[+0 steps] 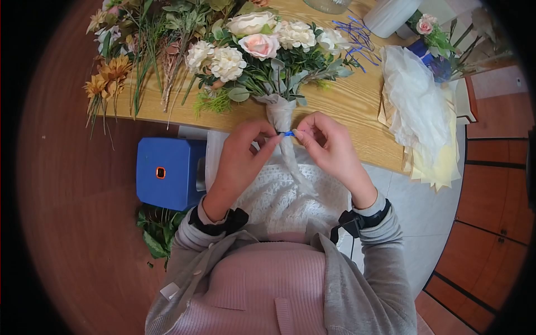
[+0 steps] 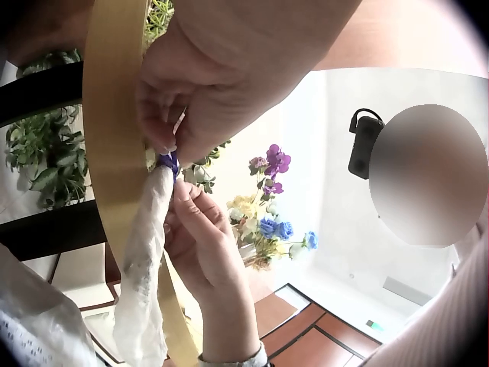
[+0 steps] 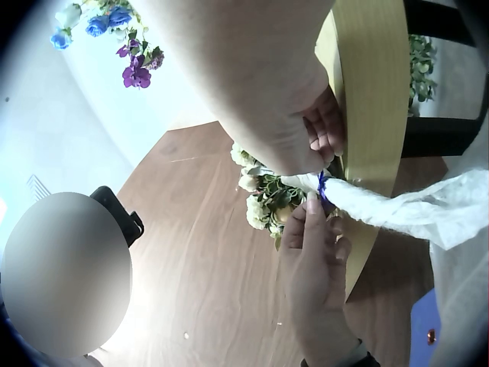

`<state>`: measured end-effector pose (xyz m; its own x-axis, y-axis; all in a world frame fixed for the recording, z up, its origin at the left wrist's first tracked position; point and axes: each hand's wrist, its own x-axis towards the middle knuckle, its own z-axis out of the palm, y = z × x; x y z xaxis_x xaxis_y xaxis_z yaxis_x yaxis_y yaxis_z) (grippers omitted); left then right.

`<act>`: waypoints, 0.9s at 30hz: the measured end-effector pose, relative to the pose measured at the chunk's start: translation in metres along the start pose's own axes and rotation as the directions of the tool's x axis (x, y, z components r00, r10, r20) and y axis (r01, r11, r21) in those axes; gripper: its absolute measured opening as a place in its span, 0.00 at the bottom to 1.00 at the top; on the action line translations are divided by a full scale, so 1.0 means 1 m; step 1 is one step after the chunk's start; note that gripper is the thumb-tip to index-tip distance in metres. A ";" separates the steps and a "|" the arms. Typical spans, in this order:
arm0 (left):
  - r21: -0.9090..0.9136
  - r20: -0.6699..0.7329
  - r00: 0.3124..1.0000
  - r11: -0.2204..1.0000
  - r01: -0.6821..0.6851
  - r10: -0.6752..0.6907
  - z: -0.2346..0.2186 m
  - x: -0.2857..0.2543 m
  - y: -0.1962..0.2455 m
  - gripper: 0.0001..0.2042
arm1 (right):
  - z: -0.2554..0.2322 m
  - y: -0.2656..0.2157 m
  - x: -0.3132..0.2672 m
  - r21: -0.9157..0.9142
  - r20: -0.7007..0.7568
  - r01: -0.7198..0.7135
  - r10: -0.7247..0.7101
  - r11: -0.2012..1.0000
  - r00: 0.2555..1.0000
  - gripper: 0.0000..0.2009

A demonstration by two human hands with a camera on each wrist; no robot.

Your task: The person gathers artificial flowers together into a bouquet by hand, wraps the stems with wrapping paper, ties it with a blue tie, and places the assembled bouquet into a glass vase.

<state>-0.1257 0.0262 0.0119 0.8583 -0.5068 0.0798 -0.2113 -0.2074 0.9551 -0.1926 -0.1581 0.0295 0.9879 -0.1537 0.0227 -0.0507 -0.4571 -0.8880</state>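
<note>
Where the bouquet [image 1: 262, 56] overhangs the table [image 1: 346, 106] edge, the left hand [image 1: 240, 162] and right hand [image 1: 329, 148] each pinch the blue tie [image 1: 287, 134] between them, around its wrapped stem.

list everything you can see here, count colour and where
bouquet: one, white and pink blooms with green leaves, on the table edge, stems wrapped in white mesh
blue tie: one, round the wrapped stems, pinched by both hands
loose flowers: a pile, orange, cream and green, table's left end
blue ribbon: a tangle, far side of the table
wrapping sheets: a stack, white and pale yellow, table's right end
table: one, light wood
blue box: one, on the floor
left hand: pinches the tie
right hand: pinches the tie
</note>
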 end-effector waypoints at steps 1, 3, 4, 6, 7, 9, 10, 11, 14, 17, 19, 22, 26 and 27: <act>0.051 -0.007 1.000 0.998 -0.021 0.022 0.000 0.001 -0.003 0.08 | 0.000 0.000 0.000 -0.007 -0.003 0.018 -0.018 1.000 1.000 0.05; 0.050 -0.018 1.000 0.998 -0.025 0.026 -0.001 0.000 -0.007 0.07 | -0.001 0.000 0.000 -0.015 -0.008 0.035 -0.035 0.999 0.999 0.05; 0.049 -0.031 0.999 0.998 -0.026 0.028 -0.002 -0.001 -0.009 0.06 | -0.001 0.000 0.000 -0.016 -0.007 0.037 -0.037 0.999 0.999 0.05; 0.029 -0.032 0.999 0.999 -0.014 0.015 -0.004 -0.002 -0.012 0.06 | -0.001 0.000 0.000 -0.015 -0.006 0.039 -0.039 0.999 0.999 0.05; 0.008 -0.033 0.999 1.000 -0.002 0.002 -0.006 -0.002 -0.013 0.06 | -0.001 -0.002 0.000 -0.006 -0.014 0.042 -0.042 0.999 0.999 0.05; 0.017 -0.021 1.000 1.000 0.021 -0.021 -0.011 -0.003 -0.012 0.06 | -0.001 -0.002 0.000 0.004 -0.023 0.044 -0.044 0.999 0.999 0.05; 0.026 -0.009 0.999 0.999 0.044 -0.044 -0.013 -0.004 -0.011 0.05 | -0.001 -0.002 0.000 0.008 -0.016 0.039 -0.038 0.999 0.999 0.05; 0.026 -0.009 0.999 0.999 0.044 -0.044 -0.016 -0.004 -0.011 0.05 | -0.002 -0.002 0.000 0.012 -0.009 0.033 -0.033 0.999 0.999 0.05; -0.007 0.067 0.991 0.993 0.115 -0.114 -0.019 -0.005 -0.011 0.06 | -0.003 -0.002 0.000 0.013 0.012 0.047 -0.048 0.999 0.999 0.04; 0.093 0.001 0.999 0.995 -0.044 0.044 -0.014 -0.001 -0.012 0.07 | -0.001 0.001 0.000 0.023 0.005 0.056 -0.056 0.998 0.998 0.04; 0.274 -0.015 0.962 0.927 -0.258 0.272 -0.011 0.004 -0.011 0.08 | -0.002 -0.001 0.001 0.015 0.005 0.057 -0.057 0.998 0.998 0.05; 0.284 0.017 0.987 0.946 -0.157 0.158 -0.008 0.005 -0.002 0.07 | -0.003 -0.007 0.000 0.011 0.018 0.043 -0.044 0.999 0.999 0.05; 0.336 0.060 0.987 0.928 -0.160 0.149 -0.008 0.005 0.003 0.07 | -0.005 -0.010 0.002 -0.037 0.039 0.046 -0.044 0.998 0.998 0.06; 0.324 0.051 0.985 0.930 -0.172 0.164 -0.007 0.005 0.002 0.06 | -0.005 -0.011 0.003 -0.037 0.039 0.046 -0.044 0.998 0.998 0.06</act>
<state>-0.1188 0.0288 0.0166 0.7870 -0.5761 0.2209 -0.4955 -0.3770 0.7825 -0.1903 -0.1583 0.0416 0.9941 -0.0990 0.0438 -0.0111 -0.4954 -0.8686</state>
